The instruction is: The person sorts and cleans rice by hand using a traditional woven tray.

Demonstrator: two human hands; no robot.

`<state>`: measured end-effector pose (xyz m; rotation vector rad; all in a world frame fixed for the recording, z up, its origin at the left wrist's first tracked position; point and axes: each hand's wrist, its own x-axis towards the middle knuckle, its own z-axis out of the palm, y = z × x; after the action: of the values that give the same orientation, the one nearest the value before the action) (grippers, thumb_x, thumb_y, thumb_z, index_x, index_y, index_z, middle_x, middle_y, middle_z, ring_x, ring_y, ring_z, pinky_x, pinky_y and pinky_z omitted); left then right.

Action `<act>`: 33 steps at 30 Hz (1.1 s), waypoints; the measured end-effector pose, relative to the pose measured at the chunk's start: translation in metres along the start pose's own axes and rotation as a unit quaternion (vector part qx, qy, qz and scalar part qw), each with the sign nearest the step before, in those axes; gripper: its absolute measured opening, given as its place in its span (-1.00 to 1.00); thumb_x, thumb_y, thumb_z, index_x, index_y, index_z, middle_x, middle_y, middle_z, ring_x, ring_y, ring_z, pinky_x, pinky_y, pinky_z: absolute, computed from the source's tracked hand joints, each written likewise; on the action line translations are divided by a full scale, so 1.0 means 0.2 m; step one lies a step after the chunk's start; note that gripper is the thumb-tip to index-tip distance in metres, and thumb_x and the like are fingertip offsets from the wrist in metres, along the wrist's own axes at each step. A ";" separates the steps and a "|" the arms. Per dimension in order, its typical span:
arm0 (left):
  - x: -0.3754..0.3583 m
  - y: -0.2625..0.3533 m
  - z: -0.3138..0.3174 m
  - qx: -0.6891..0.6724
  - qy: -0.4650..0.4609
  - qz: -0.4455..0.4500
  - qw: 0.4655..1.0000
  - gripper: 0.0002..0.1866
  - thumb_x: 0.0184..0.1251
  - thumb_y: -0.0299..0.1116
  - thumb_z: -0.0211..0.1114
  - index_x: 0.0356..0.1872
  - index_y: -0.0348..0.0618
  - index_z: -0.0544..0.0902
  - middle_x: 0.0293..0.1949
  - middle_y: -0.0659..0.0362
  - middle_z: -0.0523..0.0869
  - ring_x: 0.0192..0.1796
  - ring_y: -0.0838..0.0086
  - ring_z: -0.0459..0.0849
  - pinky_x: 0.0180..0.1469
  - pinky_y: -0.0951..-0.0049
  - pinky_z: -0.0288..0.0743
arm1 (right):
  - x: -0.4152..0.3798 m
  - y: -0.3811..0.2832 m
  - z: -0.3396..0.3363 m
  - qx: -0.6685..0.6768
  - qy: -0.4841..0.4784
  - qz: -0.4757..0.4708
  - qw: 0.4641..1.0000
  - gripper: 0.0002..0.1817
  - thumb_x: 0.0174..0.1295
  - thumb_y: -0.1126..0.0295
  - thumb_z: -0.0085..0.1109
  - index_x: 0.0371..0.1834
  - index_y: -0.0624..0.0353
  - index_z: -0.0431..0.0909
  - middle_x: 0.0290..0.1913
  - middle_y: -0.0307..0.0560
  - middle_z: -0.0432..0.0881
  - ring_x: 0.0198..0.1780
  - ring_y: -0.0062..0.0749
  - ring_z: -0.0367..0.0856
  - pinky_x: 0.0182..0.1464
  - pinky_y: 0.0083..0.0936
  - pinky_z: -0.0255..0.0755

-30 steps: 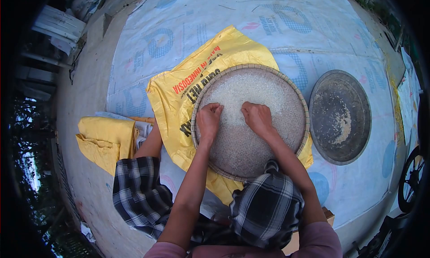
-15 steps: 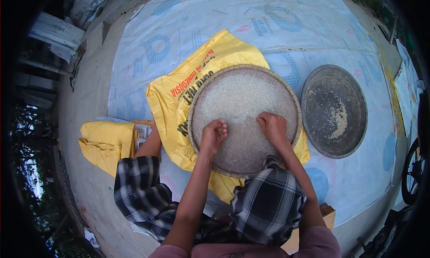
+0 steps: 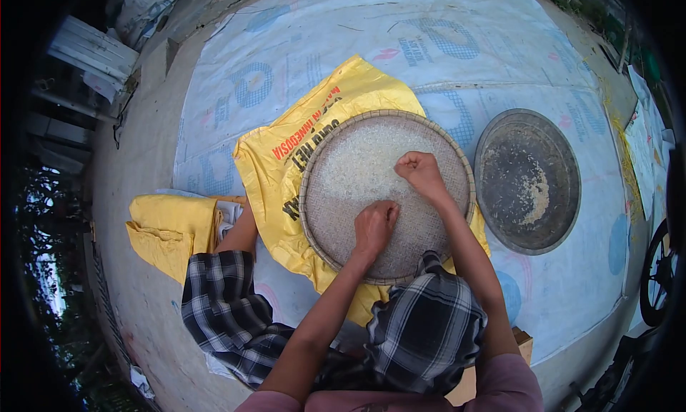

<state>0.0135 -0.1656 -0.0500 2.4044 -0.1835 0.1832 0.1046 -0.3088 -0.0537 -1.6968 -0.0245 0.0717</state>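
A round woven tray (image 3: 319, 246) with a bamboo rim lies in front of me on a yellow sack (image 3: 266, 176). White grains (image 3: 361, 158) are spread over its upper half. Over the lower middle of the tray is my left hand (image 3: 376, 227), fingers curled together. My right hand (image 3: 420, 172) is higher up, at the right edge of the grains, with its thumb and fingertips pinched. Whatever either hand holds is too small to make out. To the right stands a dark round basin (image 3: 500, 222) with a patch of pale grains (image 3: 534, 196) in it.
Blue-white printed sheeting (image 3: 286, 62) covers the ground. A folded yellow sack (image 3: 168, 226) lies at the left, beside my bent leg in plaid cloth (image 3: 221, 298). Part of a wheel (image 3: 657, 272) shows at the right edge, and a wooden piece (image 3: 524, 346) at lower right.
My left hand has moved right and slightly down over the tray, and its fingers have closed more. My right hand has moved up and left to the grains.
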 end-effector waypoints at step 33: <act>0.22 -0.24 -0.31 -0.483 -0.019 -0.383 0.787 -0.89 0.24 -0.36 0.21 -0.36 -0.19 0.60 -0.48 0.26 0.61 -0.49 0.55 0.57 -0.40 0.59 0.47 | -0.07 -0.01 0.07 -0.273 0.035 -0.039 0.961 -0.94 0.08 0.44 0.24 -0.47 0.16 0.65 -0.51 0.07 0.66 -0.46 -0.13 0.66 -0.36 -0.27 0.48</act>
<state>0.0608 -0.0915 -0.0267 1.2871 0.5662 -0.2873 0.0903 -0.2949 -0.0523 -2.2469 -0.0621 -0.0621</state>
